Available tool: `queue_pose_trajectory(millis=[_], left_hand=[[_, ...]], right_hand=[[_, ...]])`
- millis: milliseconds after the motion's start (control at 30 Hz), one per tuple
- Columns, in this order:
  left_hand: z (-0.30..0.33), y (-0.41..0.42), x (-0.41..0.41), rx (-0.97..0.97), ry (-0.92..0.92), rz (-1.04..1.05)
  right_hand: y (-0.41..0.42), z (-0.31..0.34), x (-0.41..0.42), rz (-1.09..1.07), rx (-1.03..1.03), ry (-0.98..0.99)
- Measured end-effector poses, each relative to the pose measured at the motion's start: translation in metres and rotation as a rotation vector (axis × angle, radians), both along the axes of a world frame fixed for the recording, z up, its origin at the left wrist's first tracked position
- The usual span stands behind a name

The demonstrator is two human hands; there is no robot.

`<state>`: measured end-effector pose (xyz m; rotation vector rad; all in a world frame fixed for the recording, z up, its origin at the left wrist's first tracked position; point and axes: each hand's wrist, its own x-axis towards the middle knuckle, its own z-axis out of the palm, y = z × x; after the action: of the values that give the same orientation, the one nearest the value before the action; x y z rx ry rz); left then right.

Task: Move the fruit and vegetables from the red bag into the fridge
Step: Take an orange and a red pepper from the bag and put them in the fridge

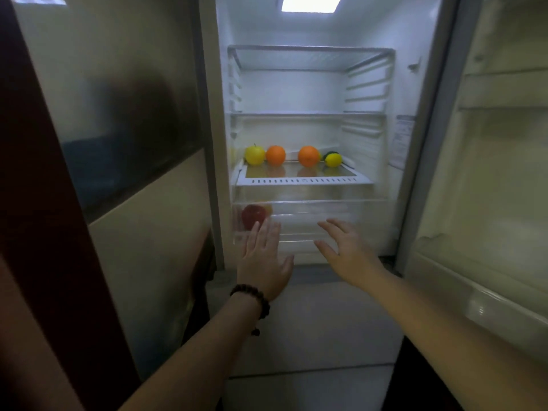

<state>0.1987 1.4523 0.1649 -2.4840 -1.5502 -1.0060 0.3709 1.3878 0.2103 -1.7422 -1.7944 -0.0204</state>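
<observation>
The fridge stands open in front of me, lit inside. On its lowest shelf sit a yellow apple, two oranges and a lemon with something dark green behind it. A red apple lies in the clear drawer below the shelf, at its left end. My left hand, with a bead bracelet at the wrist, reaches toward the drawer front with straight fingers. My right hand is spread open beside it. Neither holds anything. The red bag is out of view.
The open fridge door with its pale door bins stands at the right. A closed glossy door and a dark red panel fill the left. Grey floor tiles lie below the fridge.
</observation>
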Motion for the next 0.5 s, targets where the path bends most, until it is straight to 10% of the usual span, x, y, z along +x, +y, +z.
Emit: queue_pose_trajectory(millis=[500], left_hand=[[-0.041, -0.151, 0.064, -0.135, 0.087, -0.246]], right_hand=[[-0.174, -0.06, 0.033, -0.321, 0.034, -0.002]])
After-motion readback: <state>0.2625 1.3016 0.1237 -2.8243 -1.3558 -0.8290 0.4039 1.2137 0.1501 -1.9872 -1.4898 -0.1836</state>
